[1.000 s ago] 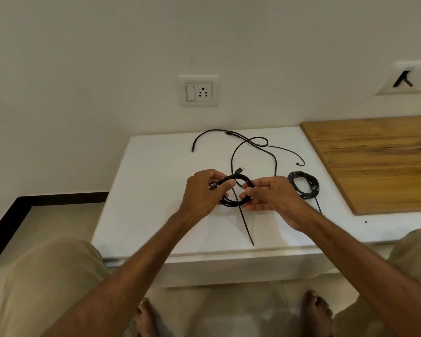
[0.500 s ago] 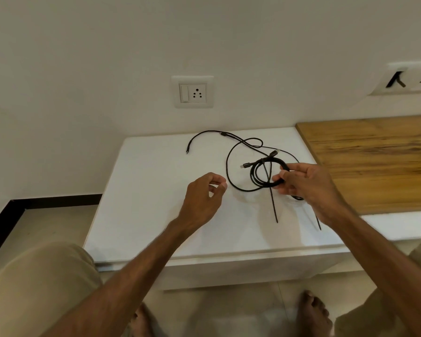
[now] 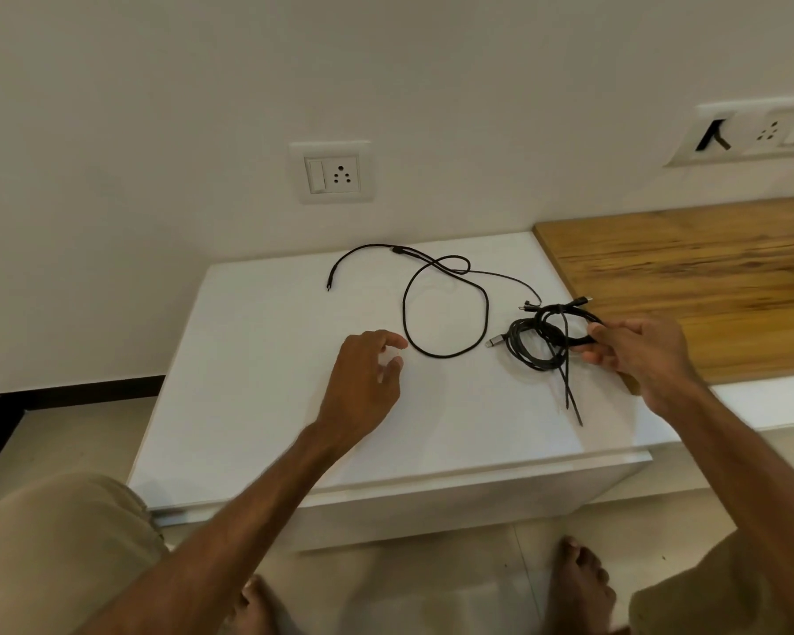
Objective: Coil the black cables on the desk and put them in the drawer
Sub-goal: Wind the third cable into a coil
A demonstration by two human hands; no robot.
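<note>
My right hand (image 3: 633, 355) pinches a coiled black cable (image 3: 569, 318) by its right side, just above a second coiled black cable (image 3: 526, 348) lying on the white desk (image 3: 257, 396). Two loose ends of the coils trail toward the desk's front edge. A long uncoiled black cable (image 3: 445, 304) lies in a big loop at the middle back of the desk, its end reaching left. My left hand (image 3: 363, 382) hovers over the desk left of that loop, fingers loosely curled, holding nothing. The drawer front (image 3: 432, 511) under the desk top is closed.
A wooden desktop (image 3: 707, 277) adjoins the white desk on the right. A wall socket (image 3: 331, 174) sits above the desk, and a switch panel (image 3: 752, 132) at upper right. My knees and bare feet are below the desk front.
My left hand let go of the coil and drew back left. My right hand carried the coiled cable to the right, down over the other coil.
</note>
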